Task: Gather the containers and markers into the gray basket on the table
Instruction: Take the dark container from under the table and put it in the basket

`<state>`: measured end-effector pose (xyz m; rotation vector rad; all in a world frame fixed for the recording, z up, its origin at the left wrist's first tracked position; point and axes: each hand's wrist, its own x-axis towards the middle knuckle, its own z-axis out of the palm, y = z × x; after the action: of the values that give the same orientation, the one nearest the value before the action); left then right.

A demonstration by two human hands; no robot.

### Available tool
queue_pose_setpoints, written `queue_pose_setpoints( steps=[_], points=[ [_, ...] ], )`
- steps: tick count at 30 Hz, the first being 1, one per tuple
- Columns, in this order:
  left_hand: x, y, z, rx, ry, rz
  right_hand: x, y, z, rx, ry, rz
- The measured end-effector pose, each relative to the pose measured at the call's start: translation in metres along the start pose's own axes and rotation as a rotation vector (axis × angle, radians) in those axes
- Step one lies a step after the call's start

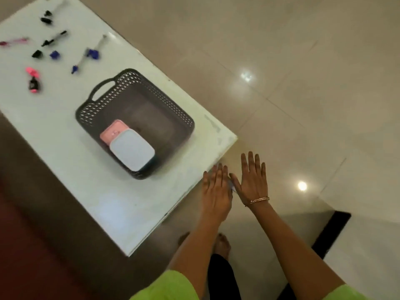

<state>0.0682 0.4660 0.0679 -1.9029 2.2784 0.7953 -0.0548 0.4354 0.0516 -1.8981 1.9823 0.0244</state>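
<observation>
A gray perforated basket (138, 83) stands on the white table (65, 152). Inside it a pale blue-lidded container (132, 149) lies on a pink container (113, 132). Several markers and loose caps are scattered at the table's far left: a black marker (54, 38), a blue marker (86, 55), a pink marker (13, 41) and a pink-and-black one (34, 82). My left hand (216, 191) hovers flat at the table's near right edge with fingers spread. My right hand (253, 178), with a bracelet on the wrist, is held flat beside it over the floor. Both hold nothing.
Glossy beige floor tiles (303, 83) lie right of the table. A dark red floor area (32, 256) lies to the left. My bare feet (223, 243) stand by the table's near corner. A black strip (333, 230) lies on the floor at lower right.
</observation>
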Motion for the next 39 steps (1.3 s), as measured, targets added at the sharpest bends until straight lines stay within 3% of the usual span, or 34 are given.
queue_pose_setpoints(
  steps=[3,11,16,22,29,34,39],
  points=[
    [0.004,0.003,0.067,-0.032,-0.059,0.001,-0.012,0.04,0.063,0.011,-0.1,0.045],
    [0.073,-0.072,0.238,0.229,-0.12,-0.006,0.026,0.099,0.268,0.11,-0.281,0.119],
    [0.12,-0.11,0.296,0.282,-0.12,-0.007,0.074,0.11,0.352,0.092,-0.311,0.145],
    [0.137,-0.126,0.321,0.329,-0.134,-0.006,0.092,0.111,0.395,0.046,-0.286,0.164],
    [0.135,-0.109,0.288,0.343,-0.113,0.027,0.078,0.112,0.359,0.066,-0.269,0.213],
    [0.101,-0.052,0.199,0.327,-0.093,0.117,0.047,0.11,0.246,0.122,-0.175,0.294],
    [0.071,-0.006,0.075,0.345,0.043,0.232,0.025,0.085,0.103,0.118,-0.035,0.302]
  ],
)
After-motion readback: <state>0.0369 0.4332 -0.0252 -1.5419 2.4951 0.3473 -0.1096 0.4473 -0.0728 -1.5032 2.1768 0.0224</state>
